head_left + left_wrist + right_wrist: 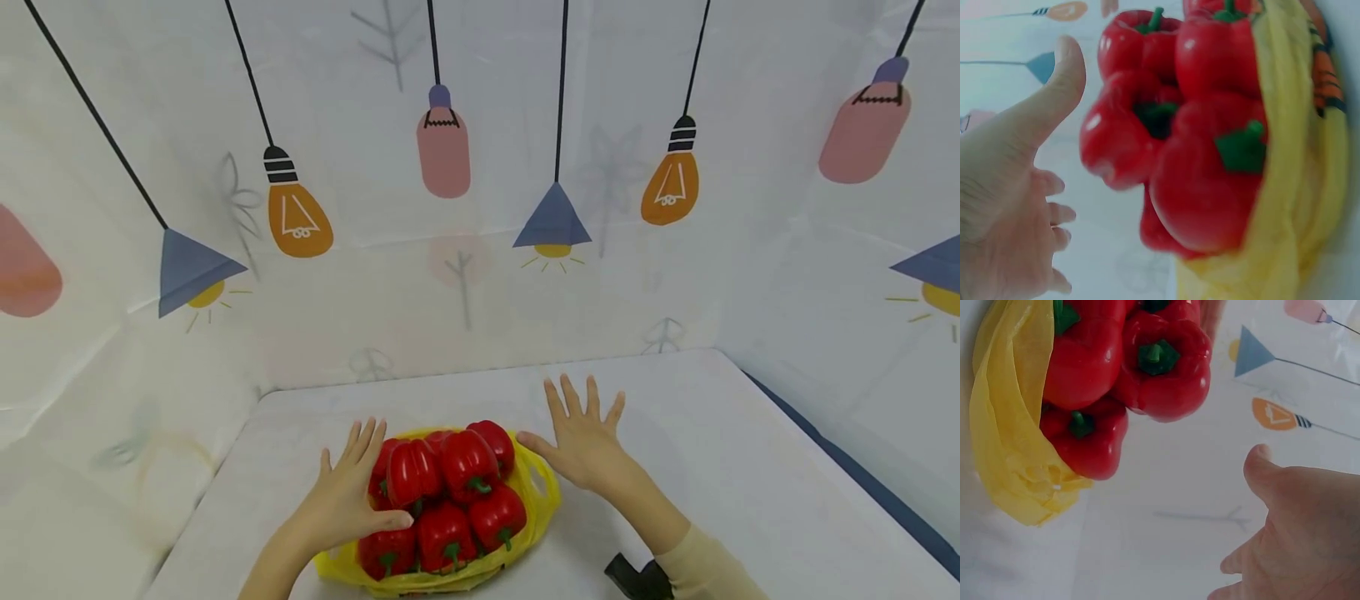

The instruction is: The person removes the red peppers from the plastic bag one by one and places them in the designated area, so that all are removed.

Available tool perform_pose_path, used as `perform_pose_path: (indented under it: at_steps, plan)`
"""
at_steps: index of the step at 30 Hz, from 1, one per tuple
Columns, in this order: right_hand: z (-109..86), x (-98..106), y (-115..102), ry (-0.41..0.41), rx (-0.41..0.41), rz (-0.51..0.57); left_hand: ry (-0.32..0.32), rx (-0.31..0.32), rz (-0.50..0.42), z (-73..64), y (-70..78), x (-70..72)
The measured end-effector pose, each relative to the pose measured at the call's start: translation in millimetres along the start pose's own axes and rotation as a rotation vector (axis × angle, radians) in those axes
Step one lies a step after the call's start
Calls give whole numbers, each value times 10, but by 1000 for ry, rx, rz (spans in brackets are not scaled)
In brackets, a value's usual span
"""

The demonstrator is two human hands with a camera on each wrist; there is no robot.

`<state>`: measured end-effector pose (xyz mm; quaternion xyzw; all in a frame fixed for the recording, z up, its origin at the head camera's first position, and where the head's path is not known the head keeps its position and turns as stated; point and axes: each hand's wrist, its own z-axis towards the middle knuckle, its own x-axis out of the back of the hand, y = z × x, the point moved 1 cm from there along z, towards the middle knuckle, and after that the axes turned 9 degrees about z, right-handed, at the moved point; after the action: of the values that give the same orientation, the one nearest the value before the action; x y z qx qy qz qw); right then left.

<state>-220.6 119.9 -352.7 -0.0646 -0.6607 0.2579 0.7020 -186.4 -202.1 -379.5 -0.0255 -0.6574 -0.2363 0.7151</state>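
Several glossy red bell peppers (444,533) with green stems are heaped in a yellow plastic bag (542,508), which lies rolled down around them on the white table. My left hand (348,496) hovers at the left side of the heap, fingers extended and thumb spread over the near peppers; it holds nothing. In the left wrist view a gap shows between the left thumb (1063,81) and the peppers (1210,181). To the right of the bag, my right hand (588,446) is spread wide with nothing in it. The right wrist view shows that hand (1310,531) apart from the peppers (1160,369).
A black object (637,579) lies by the right forearm at the near edge of the view; its kind is unclear. White sheets printed with hanging lamps (553,221) surround the white table (675,400) at the back and sides.
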Motion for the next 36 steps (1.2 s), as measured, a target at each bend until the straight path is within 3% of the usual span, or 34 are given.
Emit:
perform_pose_path:
  at_steps: [8,16,18,24,26,36]
  plan:
    - [-52,-23,11,0,13,0,22,-46,-110,-192,-189,-192]
    - [-103,-63,-13,-22,8,9,-4,-27,-229,-395,-340,-463]
    - [-113,-74,-15,-27,8,13,-35,3,-261,-436,-366,-514]
    - [-115,-135,0,-30,41,15,-158,232,-368,-509,-375,-629]
    - [-107,-160,2,-22,67,22,-173,265,-374,-522,-378,-657]
    - [-66,-198,-54,79,240,88,-123,141,-219,-504,-443,-758]
